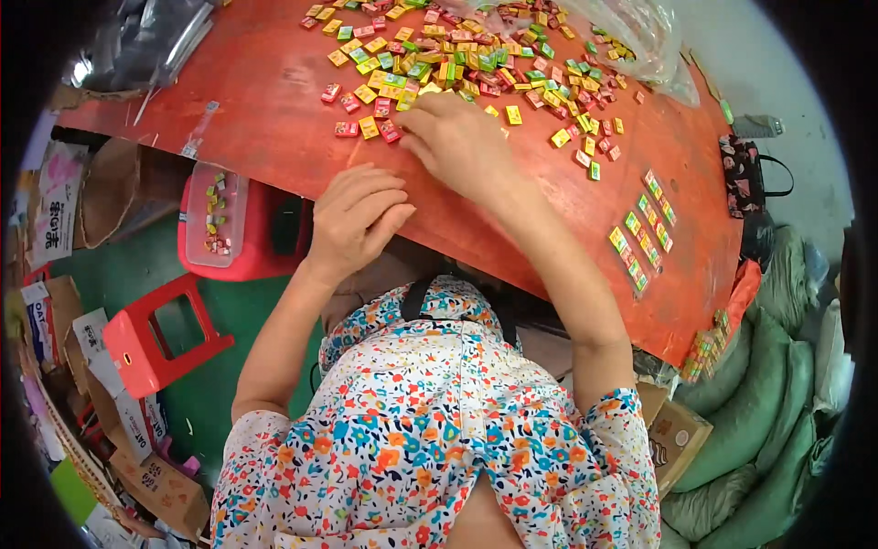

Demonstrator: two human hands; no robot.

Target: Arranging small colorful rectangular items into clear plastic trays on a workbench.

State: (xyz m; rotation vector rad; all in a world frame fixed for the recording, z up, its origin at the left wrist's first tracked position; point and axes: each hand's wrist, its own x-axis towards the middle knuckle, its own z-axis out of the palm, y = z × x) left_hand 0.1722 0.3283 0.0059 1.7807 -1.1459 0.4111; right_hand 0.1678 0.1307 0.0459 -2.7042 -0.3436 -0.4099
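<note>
Your right hand (pixel 453 137) was up at centre frame, palm down on the red table (pixel 274 110), fingers pointing toward the upper left. Its fingertips (pixel 407 128) sat at the near edge of the pile of small coloured packets (pixel 457 59), right beside a red packet (pixel 390 133) at the pile's lower-left fringe. Fingers were loosely curled, not spread; whether anything was pinched under them couldn't be told, since the back of the hand hid the pads.

Your left hand (pixel 357 220) rested just below and left of it, at the table's near edge, fingers bent and together. It looked to have nothing in it, though the palm side was hidden.

Key relation: the loose packets lay up and to the left of your right fingertips, touching or just beside them, and well above your left hand. The right hand was clearly the nearer one. The nearest packets, red and yellow, lay flat, their long sides at mixed angles with no common axis.

Elsewhere: two neat rows of packets (pixel 645 233) lay laid out at right of frame, running diagonally down to the left, well apart from both hands. A clear plastic bag (pixel 640 37) sat at the upper right. A clear tray (pixel 212 215) with a few packets rested on a red stool (pixel 265 242) at left, and another red stool (pixel 155 339) stood lower left.
</note>
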